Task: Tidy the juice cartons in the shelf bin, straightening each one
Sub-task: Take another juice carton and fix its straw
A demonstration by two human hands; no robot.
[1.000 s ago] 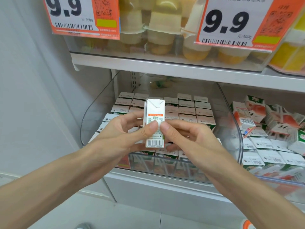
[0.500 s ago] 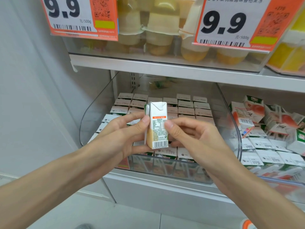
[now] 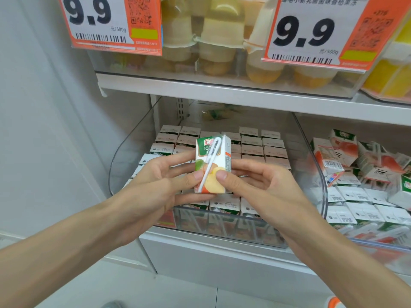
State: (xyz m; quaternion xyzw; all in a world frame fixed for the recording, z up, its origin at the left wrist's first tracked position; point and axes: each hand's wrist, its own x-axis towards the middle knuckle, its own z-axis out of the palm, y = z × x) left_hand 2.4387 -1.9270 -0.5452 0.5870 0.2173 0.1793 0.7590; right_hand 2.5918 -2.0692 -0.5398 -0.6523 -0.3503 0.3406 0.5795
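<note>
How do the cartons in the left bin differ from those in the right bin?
The left-bin cartons stand upright in even rows; many right-bin cartons at the back are tipped and piled at angles. The left-bin cartons show mostly their white tops; the tipped right-bin cartons show red-pink fruit pictures on their sides. Both are small cartons with white tops.

bright, even light; sharp centre, wide-angle edge bending.

One carton (image 3: 212, 165) sits upright between the left hand (image 3: 155, 187) and right hand (image 3: 264, 187), before the shelf bin (image 3: 121, 165). Inside it stand rows of cartons (image 3: 252, 150). A neighbouring bin (image 3: 382, 248) lies right; cups (image 3: 216, 52) sit on the shelf (image 3: 222, 94) above.
</note>
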